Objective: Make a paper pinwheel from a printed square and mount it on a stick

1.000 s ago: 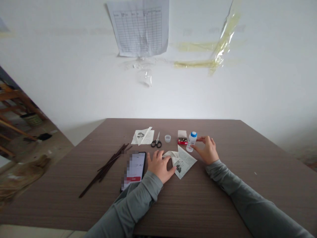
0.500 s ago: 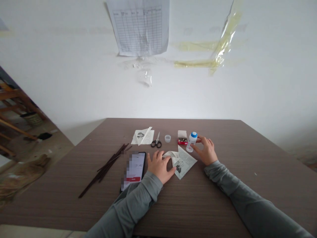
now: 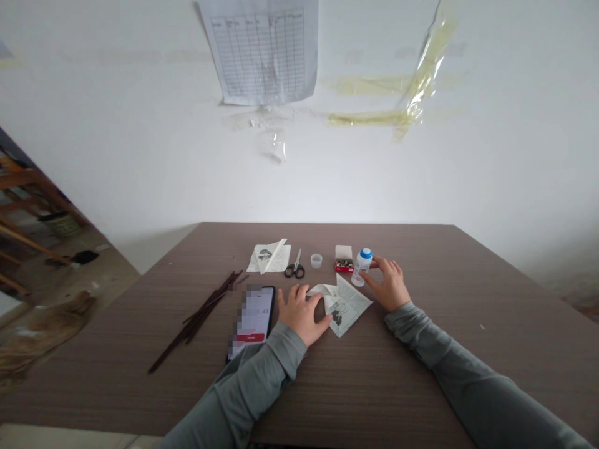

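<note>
My left hand [image 3: 300,313] lies flat with spread fingers on the left part of a folded printed paper [image 3: 345,304] on the brown table [image 3: 355,380]. My right hand [image 3: 389,285] curls round a small white bottle with a blue cap [image 3: 362,266] that stands upright just beyond the paper's far corner. Thumb and fingers touch the bottle's side.
A phone [image 3: 253,320] lies left of my left hand, a bundle of dark sticks [image 3: 199,317] further left. Behind lie a second printed paper [image 3: 270,257], black scissors [image 3: 295,267], a small clear cap [image 3: 317,260] and a red-and-white box of small metal pieces [image 3: 344,258]. A wall stands behind the table.
My right hand has drawn in a little closer against the bottle. My left hand and the paper have stayed where they were.
</note>
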Motion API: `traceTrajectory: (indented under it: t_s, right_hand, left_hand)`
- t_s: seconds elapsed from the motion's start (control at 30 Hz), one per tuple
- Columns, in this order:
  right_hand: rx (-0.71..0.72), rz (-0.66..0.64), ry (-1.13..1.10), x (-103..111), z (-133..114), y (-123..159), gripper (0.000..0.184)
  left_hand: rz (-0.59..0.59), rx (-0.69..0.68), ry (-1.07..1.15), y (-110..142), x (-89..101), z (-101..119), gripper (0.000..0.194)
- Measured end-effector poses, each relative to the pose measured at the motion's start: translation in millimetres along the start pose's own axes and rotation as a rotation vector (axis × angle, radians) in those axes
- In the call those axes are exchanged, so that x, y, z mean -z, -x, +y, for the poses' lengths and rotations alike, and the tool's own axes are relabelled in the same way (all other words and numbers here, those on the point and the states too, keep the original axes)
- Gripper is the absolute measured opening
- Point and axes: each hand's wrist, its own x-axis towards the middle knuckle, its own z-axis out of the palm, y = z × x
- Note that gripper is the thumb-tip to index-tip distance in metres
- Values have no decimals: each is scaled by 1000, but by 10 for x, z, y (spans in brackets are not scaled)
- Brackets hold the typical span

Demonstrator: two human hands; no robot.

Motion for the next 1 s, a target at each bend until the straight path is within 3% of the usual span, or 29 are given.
traceTrajectory:
  t_s: [0.2,0.33,0.57,0.8,1.0]
  right_hand:
    - [10,-22,-8,-30,4,13,72]
    - [9,-47,-36,-29,-46,9,81]
    - [-2,-19,-61,1,-159,-88,77]
    - [23,-10,-98,49,-276,-417,63]
    - [53,-60,-92,-188,-473,-781,59]
  left_hand:
    - [44,-23,24,-1,-47,-34,45]
    - [10,-15,10,3,-22,-9,48]
    - [-43,1,-23,3,40,25,51]
    - [-43,-1,-26,5,54,9,49]
    - [-76,12,-47,-22,75,-40,52]
